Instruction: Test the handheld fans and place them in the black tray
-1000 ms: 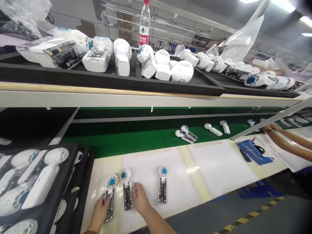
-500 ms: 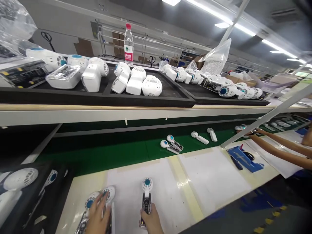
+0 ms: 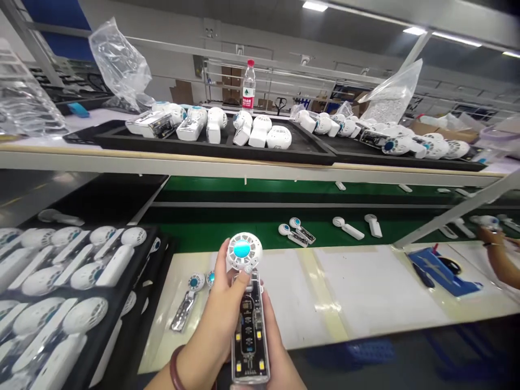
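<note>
Close in front of me I hold a handheld fan, with a round white head, a blue centre and a clear handle showing a black circuit board. My left hand grips it at the neck, thumb across the front and fingers behind the head. Around the lower handle from the right side is my right hand, its fingers partly hidden behind. On the worktop to the left lies another fan with a clear handle. One more fan head shows beside it, mostly covered by my left hand.
Stacked black trays of white fans stand at the left. Beyond the worktop runs a green conveyor belt carrying several fans. A shelf above holds black trays and a water bottle. A blue fixture and a co-worker's arm are at the right.
The fan in my right hand has come up off the worktop, nearer to me. My left hand has left the fans at the left and taken hold of this one. The view has shifted left.
</note>
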Demonstrator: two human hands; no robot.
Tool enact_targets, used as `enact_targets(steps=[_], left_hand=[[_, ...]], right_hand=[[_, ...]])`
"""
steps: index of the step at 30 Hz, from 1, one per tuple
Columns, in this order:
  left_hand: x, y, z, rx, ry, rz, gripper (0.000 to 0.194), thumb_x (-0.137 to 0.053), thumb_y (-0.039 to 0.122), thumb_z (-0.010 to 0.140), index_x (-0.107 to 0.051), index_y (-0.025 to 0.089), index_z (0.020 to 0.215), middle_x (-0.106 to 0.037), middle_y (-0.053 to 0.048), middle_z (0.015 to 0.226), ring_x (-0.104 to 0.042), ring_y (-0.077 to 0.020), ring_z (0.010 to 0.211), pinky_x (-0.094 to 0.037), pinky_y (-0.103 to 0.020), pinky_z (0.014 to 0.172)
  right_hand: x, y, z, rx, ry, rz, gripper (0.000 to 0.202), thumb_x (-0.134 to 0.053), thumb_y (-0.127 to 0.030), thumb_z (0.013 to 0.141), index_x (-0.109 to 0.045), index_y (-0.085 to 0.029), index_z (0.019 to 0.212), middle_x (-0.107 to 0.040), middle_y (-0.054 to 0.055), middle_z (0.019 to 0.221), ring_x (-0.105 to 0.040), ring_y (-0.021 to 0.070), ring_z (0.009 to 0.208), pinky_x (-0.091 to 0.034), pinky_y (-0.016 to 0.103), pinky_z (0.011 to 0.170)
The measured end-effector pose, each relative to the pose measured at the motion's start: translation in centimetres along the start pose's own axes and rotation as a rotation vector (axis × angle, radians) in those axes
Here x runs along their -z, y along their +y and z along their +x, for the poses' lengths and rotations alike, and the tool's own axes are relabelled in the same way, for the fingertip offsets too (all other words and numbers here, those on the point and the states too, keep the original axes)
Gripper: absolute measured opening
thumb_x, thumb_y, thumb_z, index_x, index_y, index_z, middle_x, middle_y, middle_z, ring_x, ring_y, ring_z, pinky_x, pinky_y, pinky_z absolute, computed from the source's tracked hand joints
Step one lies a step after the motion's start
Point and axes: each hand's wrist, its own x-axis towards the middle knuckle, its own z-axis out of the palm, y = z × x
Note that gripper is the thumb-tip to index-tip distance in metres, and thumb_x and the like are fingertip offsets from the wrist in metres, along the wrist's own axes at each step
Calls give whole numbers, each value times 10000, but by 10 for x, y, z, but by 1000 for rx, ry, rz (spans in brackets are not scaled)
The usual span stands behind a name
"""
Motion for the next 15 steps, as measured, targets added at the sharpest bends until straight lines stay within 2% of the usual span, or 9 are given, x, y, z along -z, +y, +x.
enact_targets(steps=[3,6,8,11,15], left_hand=[[4,2,-29,-10,-23,-31,634,-575,382,759,-220,498,1272,-542,8,1108,-585,-159,815,-419,-322,768],[-1,6,-54,-18,-48,-49,625,-567,363,773,-217,504,1271,-533,20,1181,-569,-185,937,-396,-334,818],[-8,7,-69,-30,-57,-47,629,-568,371,772,-211,514,1270,-521,28,1204,-555,-195,984,-386,-337,830],[-21,8,-84,-20,-70,-26,624,-560,388,772,-203,533,1263,-506,27,1214,-574,-194,946,-399,-338,800],[-40,2,-82,-37,-77,19,654,-587,425,742,-213,511,1272,-517,-11,1192,-576,-224,963,-410,-370,810]], right_hand=[[-20,-11,-22,-53,18,4,1199,-705,-475,616,196,-208,1360,-16,106,1484,-101,193,1346,-220,372,1059],[-30,-22,-42,-67,43,-63,1188,-697,-460,621,191,-189,1363,-10,109,1483,-90,194,1347,-199,370,1065],[-29,-25,-53,-53,35,-137,1189,-705,-434,603,172,-195,1370,-32,98,1485,-103,206,1346,-191,370,1067],[-21,-23,-65,-26,21,-222,1255,-754,-365,520,152,-214,1376,-79,90,1482,-148,256,1335,-225,390,1055],[-5,-27,-74,41,61,-251,1226,-747,-379,527,129,-270,1378,-23,22,1489,-66,268,1343,-196,427,1065]])
